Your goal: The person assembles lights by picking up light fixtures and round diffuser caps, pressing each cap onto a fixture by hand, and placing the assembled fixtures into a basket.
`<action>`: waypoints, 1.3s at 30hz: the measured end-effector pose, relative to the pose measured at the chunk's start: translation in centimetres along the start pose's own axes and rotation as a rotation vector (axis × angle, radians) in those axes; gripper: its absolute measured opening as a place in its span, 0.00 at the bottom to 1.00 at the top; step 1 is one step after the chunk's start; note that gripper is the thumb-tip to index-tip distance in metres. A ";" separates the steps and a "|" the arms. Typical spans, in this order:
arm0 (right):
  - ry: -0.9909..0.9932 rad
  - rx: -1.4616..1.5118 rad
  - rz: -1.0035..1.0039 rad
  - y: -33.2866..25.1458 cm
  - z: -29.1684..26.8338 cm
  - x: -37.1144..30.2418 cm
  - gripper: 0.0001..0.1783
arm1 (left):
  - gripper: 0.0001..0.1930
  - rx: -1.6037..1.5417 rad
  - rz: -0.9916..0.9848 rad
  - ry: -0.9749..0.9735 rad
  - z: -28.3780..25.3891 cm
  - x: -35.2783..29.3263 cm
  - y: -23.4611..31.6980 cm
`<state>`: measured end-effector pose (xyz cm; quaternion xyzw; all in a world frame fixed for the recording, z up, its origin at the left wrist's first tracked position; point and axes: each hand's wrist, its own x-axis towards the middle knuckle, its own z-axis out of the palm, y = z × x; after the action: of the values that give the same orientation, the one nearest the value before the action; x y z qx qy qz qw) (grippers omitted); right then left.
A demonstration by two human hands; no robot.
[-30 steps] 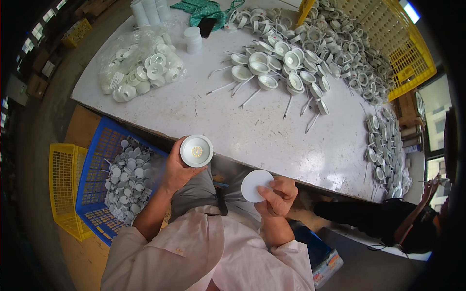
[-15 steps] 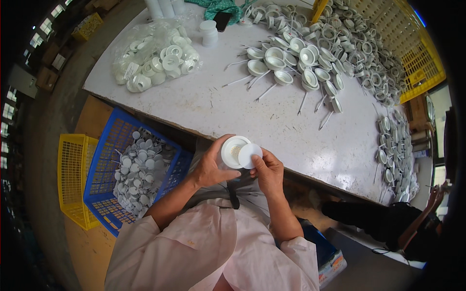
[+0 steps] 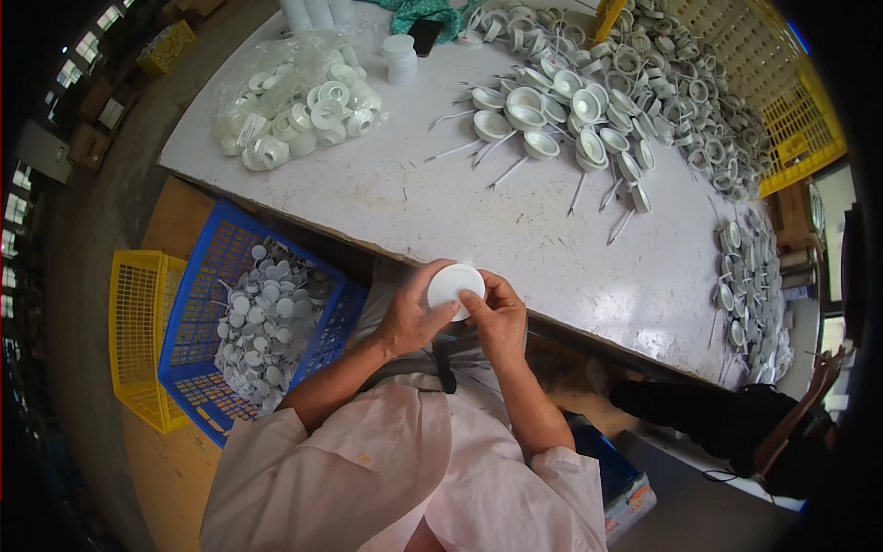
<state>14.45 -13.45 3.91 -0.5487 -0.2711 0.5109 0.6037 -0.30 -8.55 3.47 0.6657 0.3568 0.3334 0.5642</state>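
Note:
Over my lap, close to the table's front edge, I hold a small round white downlight [image 3: 451, 286] with its face up. A white disc cover [image 3: 459, 278] now lies across its opening, so the inside is hidden. My left hand [image 3: 410, 320] is closed around the left side, its thumb at the lower rim. From the right, my right hand [image 3: 499, 322] grips the edge, with the thumb pressing on the disc. On the table beyond lie several similar open white lamp housings [image 3: 526, 116] with wires sticking out.
A clear bag [image 3: 303, 110] of white rings and a stack of white discs [image 3: 400, 63] stand on the table [image 3: 368, 207]. At my left, a blue basket [image 3: 189, 313] holds many finished-looking lamps, beside a yellow basket [image 3: 133, 340]. Another person's arm [image 3: 805, 405] shows at right.
The disc cover has moved left from beside the lamp onto its opening, covering the inside. My right hand has come in against the lamp, and both thumbs now rest at the disc.

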 end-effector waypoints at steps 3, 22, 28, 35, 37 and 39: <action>0.015 0.035 0.027 -0.3 0.3 0.0 0.19 | 0.27 -0.002 0.031 0.014 0.1 0.0 -0.2; -0.076 -0.027 -0.025 2.8 1.0 0.4 0.09 | 0.21 -0.103 -0.028 0.139 -0.3 -0.9 -0.8; -0.244 -0.131 -0.090 3.7 2.0 0.2 0.15 | 0.17 -0.233 -0.153 0.333 -2.2 -1.5 -2.6; -0.229 -0.249 -0.187 0.9 1.9 3.9 0.24 | 0.21 -0.482 -0.351 0.740 -13.5 -7.5 -14.8; -0.196 -0.305 -0.222 0.3 1.3 5.5 0.28 | 0.24 -0.300 -0.485 0.866 -17.2 -9.1 -17.5; -0.181 -0.361 -0.289 -0.8 1.8 7.1 0.29 | 0.23 -0.267 -0.556 0.992 -20.7 -11.0 -21.2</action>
<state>15.44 -6.20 3.44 -0.5551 -0.4866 0.4097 0.5359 -25.67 -4.98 -15.08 0.2344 0.6947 0.4867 0.4750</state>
